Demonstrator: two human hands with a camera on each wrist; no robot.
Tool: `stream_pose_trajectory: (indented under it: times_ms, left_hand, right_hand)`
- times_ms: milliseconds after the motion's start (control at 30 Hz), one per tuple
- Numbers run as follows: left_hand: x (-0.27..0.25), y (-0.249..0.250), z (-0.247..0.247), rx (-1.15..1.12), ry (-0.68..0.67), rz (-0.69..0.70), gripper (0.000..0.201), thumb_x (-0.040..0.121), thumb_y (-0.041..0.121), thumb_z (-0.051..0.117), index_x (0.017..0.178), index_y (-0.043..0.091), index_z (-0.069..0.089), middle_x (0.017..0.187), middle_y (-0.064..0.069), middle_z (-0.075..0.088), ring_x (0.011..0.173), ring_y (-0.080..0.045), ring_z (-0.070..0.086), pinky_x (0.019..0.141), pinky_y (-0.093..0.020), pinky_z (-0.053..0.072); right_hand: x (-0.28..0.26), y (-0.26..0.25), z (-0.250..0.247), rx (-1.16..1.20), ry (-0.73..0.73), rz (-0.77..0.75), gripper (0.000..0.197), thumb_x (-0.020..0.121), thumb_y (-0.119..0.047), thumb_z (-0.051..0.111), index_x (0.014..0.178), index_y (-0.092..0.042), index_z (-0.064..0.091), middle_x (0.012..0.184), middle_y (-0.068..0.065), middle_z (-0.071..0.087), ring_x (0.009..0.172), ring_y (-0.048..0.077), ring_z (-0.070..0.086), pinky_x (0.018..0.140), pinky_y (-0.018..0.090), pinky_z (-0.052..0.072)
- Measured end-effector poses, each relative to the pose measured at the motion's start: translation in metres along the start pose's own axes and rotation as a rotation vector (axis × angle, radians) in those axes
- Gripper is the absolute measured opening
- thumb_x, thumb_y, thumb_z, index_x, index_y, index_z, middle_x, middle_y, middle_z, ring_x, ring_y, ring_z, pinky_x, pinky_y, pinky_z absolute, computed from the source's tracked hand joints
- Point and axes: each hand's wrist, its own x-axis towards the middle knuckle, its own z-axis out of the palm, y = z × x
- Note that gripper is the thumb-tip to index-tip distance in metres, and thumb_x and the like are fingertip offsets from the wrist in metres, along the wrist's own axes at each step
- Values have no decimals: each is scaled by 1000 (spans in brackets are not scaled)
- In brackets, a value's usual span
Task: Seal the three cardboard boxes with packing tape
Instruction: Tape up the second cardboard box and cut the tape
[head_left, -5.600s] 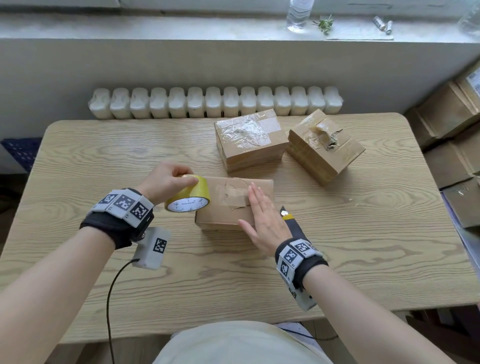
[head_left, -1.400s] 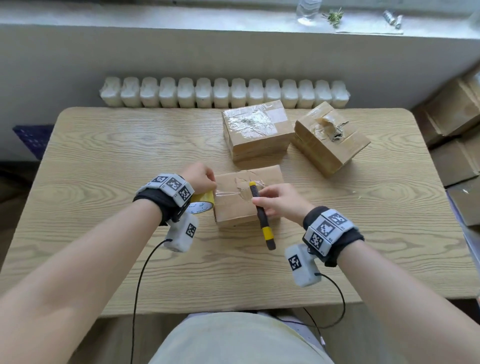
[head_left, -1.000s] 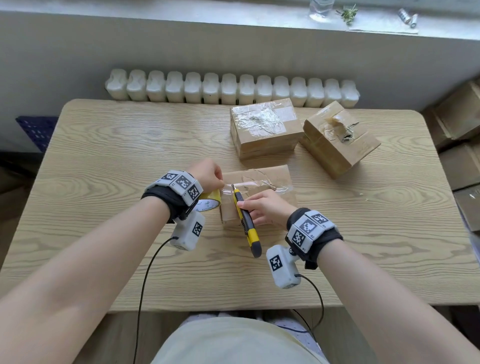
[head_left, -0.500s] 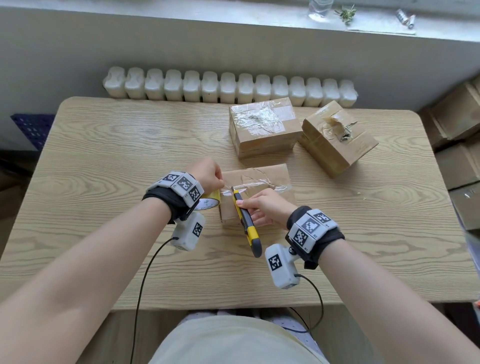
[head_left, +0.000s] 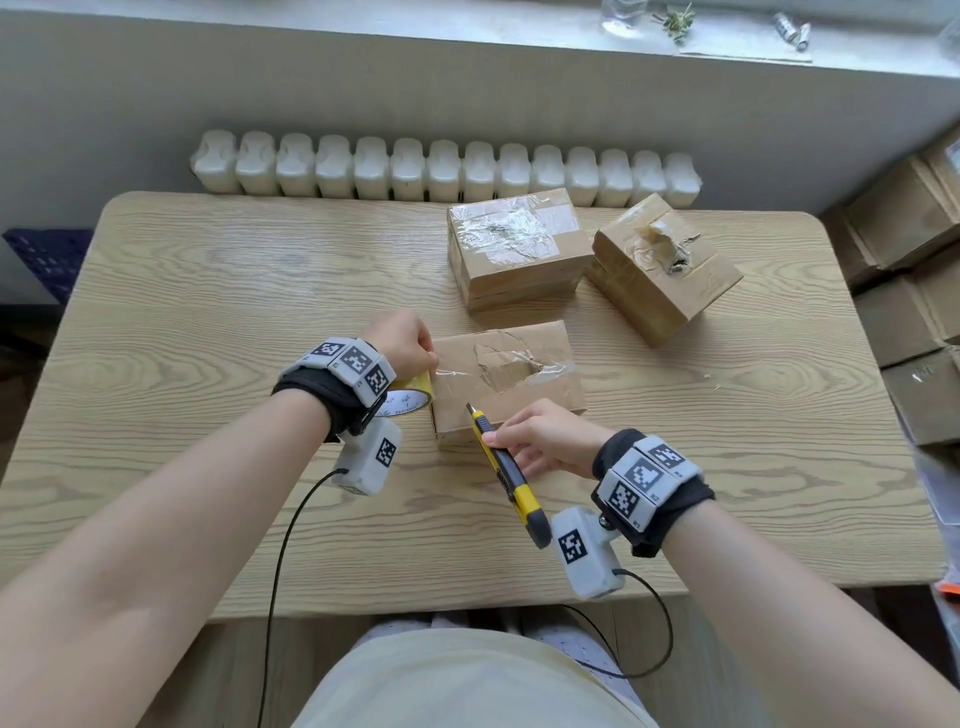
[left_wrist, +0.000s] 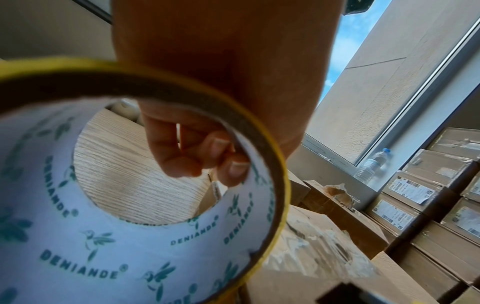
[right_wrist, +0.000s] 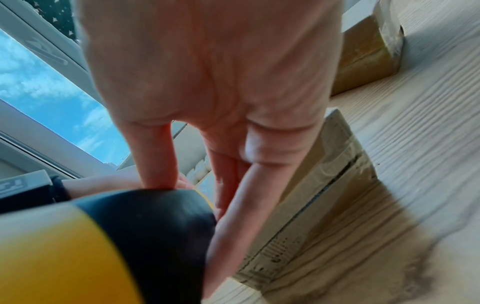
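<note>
The flat brown cardboard box (head_left: 506, 379) with the torn, tape-crossed top lies on the light wooden tabletop (head_left: 208, 291), directly in front of you. A clear strip of tape runs across its top from the left edge. Your left hand (head_left: 402, 340) grips the yellow-edged roll of packing tape (head_left: 408, 397) at the box's left side; in the left wrist view its fingers (left_wrist: 231, 164) curl inside the white printed core. Your right hand (head_left: 543, 436) holds the yellow and black utility knife (head_left: 506, 470), fingers curled around the handle, with the blade tip over the box's near left corner. Two further brown cardboard boxes stand beyond it: the taped rectangular box (head_left: 517, 247) and, touching its right side, the angled box with crumpled tape (head_left: 662, 262). A white ribbed radiator (head_left: 447, 169) runs behind the tabletop.
</note>
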Motion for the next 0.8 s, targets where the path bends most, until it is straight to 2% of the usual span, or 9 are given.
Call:
stream_pose_trajectory:
  times_ms: [167,233,333,433,467,533,600,667,800]
  left_hand:
    - [-2,-1,0,-1,4,9,15,85,22,65,86,9,72,82,-6,68,76,-19,62,65,-31,50]
    - [-3,-1,0,-4,14,10,14,85,23,65,84,10,71,79,-4,66,73,-17,60,60,-28,46]
    - [-4,-4,1,-1,32,31,14,85,24,65,85,12,71,80,-1,64,75,-15,59,62,-27,43]
    - [-5,-6,2,-5,38,50,14,86,24,64,85,12,71,82,-2,64,77,-16,59,63,-27,45]
    - [-4,-7,2,-3,39,54,14,86,24,64,85,12,71,82,-2,64,77,-16,59,63,-27,46]
    - [-3,-7,3,3,43,59,14,86,25,64,86,12,71,82,-1,64,77,-16,59,65,-27,46]
    - [-2,-7,2,8,39,58,14,86,26,64,86,13,70,83,0,63,78,-15,59,66,-27,47]
    - [-1,-7,2,9,38,51,14,86,27,64,86,14,70,81,1,62,76,-14,58,64,-26,46]
    - [-1,-5,2,38,51,49,15,86,27,64,86,14,70,75,6,55,73,-12,53,62,-24,40]
  right_hand:
    - [10,-10,4,78,49,-104,32,90,-20,63,110,5,62,84,12,64,68,16,62,62,23,53]
    - [17,-15,9,88,67,-121,33,90,-21,63,110,5,62,86,11,63,71,17,61,64,22,54]
    - [21,-13,6,140,141,-166,33,91,-19,63,115,3,61,94,11,64,77,17,62,67,20,56]
    - [18,3,-14,147,370,-296,31,85,-14,69,113,0,63,103,12,67,92,22,65,78,28,57]
    - [15,11,-23,112,484,-330,30,82,-17,73,109,-4,65,101,10,68,94,23,65,81,32,56]
    - [10,27,-41,44,695,-350,29,78,-25,77,102,-13,66,94,1,68,91,18,64,82,32,53]
    - [7,41,-57,13,864,-285,29,79,-31,75,101,-15,65,93,-3,66,90,16,63,84,31,51]
    - [10,56,-70,-30,951,-139,30,80,-33,72,102,-15,64,95,-1,65,95,20,62,87,35,49]
    - [33,87,-77,-303,795,154,33,78,-32,72,104,-14,62,104,8,66,100,28,61,86,36,49]
